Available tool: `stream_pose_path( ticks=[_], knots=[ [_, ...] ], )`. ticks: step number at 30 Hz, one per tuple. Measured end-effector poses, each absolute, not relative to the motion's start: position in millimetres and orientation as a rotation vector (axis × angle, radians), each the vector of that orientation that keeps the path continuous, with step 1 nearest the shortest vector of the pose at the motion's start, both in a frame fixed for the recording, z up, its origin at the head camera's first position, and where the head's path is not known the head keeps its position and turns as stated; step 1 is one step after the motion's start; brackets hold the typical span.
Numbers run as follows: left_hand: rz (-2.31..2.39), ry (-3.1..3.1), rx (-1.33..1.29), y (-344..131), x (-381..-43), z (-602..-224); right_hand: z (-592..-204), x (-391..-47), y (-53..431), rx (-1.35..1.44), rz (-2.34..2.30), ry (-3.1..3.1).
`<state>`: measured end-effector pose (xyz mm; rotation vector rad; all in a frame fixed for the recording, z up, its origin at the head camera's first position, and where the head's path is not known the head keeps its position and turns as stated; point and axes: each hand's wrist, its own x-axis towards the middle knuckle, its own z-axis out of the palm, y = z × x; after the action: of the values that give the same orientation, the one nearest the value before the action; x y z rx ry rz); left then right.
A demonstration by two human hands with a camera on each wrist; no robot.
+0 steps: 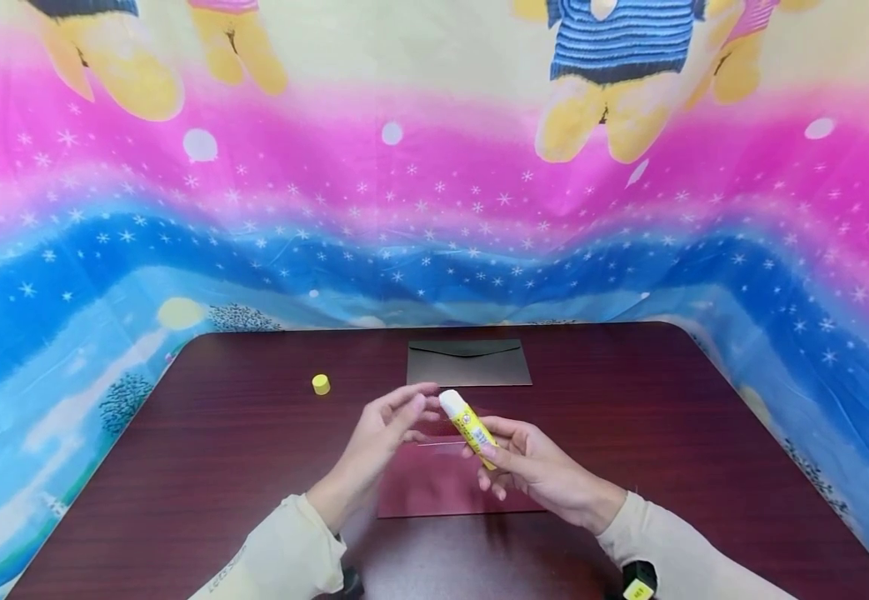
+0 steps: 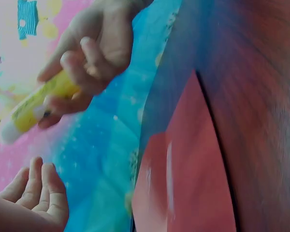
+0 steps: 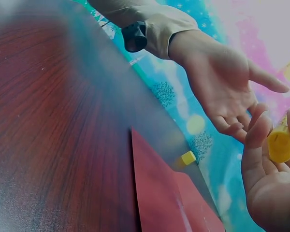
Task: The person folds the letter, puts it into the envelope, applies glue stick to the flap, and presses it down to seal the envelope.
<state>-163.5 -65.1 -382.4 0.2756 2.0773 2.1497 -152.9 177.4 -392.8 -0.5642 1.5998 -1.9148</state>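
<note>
A yellow glue stick (image 1: 473, 429), its white end uncovered and tilted up to the left, is gripped by my right hand (image 1: 542, 473) between thumb and fingers. Beside that white end is my left hand (image 1: 377, 446), fingers loosely bent and holding nothing. Below both hands a red envelope (image 1: 427, 492) lies on the table with its flap raised toward the far side; the hands hide part of it. In the right wrist view the round yellow base of the glue stick (image 3: 282, 146) faces the camera, and the left palm (image 3: 222, 79) is turned up.
A yellow cap (image 1: 321, 384) stands on the dark red-brown table (image 1: 239, 467) at the back left. Near the far edge lies a dark grey envelope (image 1: 471, 367) with its flap folded down. A patterned cloth (image 1: 419, 192) hangs behind and along both sides.
</note>
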Motion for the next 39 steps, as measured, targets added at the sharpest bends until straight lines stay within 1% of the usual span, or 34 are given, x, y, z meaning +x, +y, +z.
stream_pose_path(
  ticks=[5,13,17,20,26,32,35,39],
  knots=[
    [2.285,2.105,0.082,-92,-179,-379,-392,-153,178,-0.538,-1.911,1.607],
    [2.170,2.381,-0.424,-151,-215,-390,-391,-152,178,-0.503,-1.898,1.629],
    [2.120,2.390,-0.494,-163,-217,-399,-391,-152,176,-0.491,-1.890,1.627],
    [2.094,2.386,-0.405,-149,-206,-399,-391,-153,175,-0.492,-1.887,1.624],
    [2.108,2.215,0.026,-97,-178,-387,-391,-154,173,-0.533,-1.906,1.605],
    [2.012,1.982,0.360,-68,-157,-380,-390,-153,170,-0.584,-1.906,1.550],
    [2.032,1.903,0.455,-59,-155,-377,-390,-153,168,-0.603,-1.914,1.521],
    [2.100,1.882,0.480,-54,-153,-376,-390,-153,169,-0.685,-1.932,1.420]
  ],
)
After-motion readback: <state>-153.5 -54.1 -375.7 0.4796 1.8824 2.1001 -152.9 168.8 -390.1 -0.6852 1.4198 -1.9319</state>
